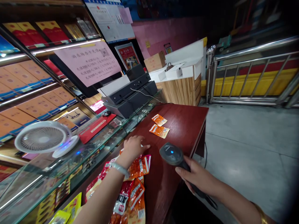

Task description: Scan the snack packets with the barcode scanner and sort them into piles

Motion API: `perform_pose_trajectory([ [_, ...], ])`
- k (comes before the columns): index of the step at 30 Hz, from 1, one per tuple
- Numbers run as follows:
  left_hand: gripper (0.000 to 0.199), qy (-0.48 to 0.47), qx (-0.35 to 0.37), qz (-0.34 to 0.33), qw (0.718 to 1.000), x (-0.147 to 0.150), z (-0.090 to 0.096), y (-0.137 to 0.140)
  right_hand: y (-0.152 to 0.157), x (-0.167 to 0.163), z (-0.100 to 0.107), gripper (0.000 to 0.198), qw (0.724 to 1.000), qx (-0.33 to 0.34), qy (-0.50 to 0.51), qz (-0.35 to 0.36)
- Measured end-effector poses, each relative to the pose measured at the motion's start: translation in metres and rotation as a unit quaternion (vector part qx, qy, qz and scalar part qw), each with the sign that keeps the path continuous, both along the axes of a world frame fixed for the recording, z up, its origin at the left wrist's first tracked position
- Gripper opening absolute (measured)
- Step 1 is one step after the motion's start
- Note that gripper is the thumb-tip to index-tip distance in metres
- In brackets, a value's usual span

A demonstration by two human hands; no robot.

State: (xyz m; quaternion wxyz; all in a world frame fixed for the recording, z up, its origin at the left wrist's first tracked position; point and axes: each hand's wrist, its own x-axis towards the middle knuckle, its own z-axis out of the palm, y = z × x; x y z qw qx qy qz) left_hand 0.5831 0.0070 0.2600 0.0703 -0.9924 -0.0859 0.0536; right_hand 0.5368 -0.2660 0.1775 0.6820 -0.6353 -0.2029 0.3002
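Orange snack packets [140, 167] heaped along the left side of the wooden desk [184, 121], under the nearer left hand [134, 147], fingers spread, contact unclear; barcode scanner [171, 153] clasped in right hand [199, 175] over the desk's right edge.

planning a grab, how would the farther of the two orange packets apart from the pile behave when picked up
The packet would probably bend, given its thin pouch form. It looks small, so likely light. Lying flat, it seems unlikely to roll.

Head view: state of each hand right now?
Left hand: open, fingers spread, by the orange packets.
Right hand: closed, holding the scanner.
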Motion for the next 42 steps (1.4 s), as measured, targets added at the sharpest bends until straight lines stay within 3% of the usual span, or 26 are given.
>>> perform_pose_trajectory([
  [6,0.069,-0.079,-0.066,0.092,0.990,0.082,-0.039,-0.021,0.001,-0.001,-0.004,0.050,1.000,0.009,0.016,-0.014],
  [11,0.069,-0.087,-0.112,0.125,0.982,0.102,-0.053,-0.029,-0.002,-0.004,-0.010,0.051,0.999,-0.003,0.020,-0.028],
  [18,0.055,-0.087,-0.176,0.107,0.975,0.063,-0.038,-0.014,-0.005,-0.003,-0.012,0.044,0.999,-0.010,0.026,-0.043],
  [25,0.047,-0.132,-0.177,0.102,0.970,0.002,-0.023,0.000,0.003,-0.011,-0.013,0.036,0.999,0.020,0.011,-0.042],
  [31,0.049,-0.120,-0.168,0.116,0.971,-0.021,-0.006,0.007,0.010,-0.021,-0.008,0.036,0.999,0.043,0.004,-0.019],
  [34,0.054,-0.072,-0.129,0.133,0.980,-0.025,0.004,0.023,0.015,-0.020,-0.003,0.038,1.000,0.031,-0.001,-0.002],
  [38,0.059,0.066,-0.032,0.119,0.990,-0.022,0.017,0.045,0.021,-0.014,0.002,0.044,0.999,0.027,-0.009,0.020],
  [42,0.061,0.057,0.043,0.075,0.995,0.000,0.017,0.040,0.021,-0.006,0.003,0.042,0.999,0.025,-0.008,0.031],
])
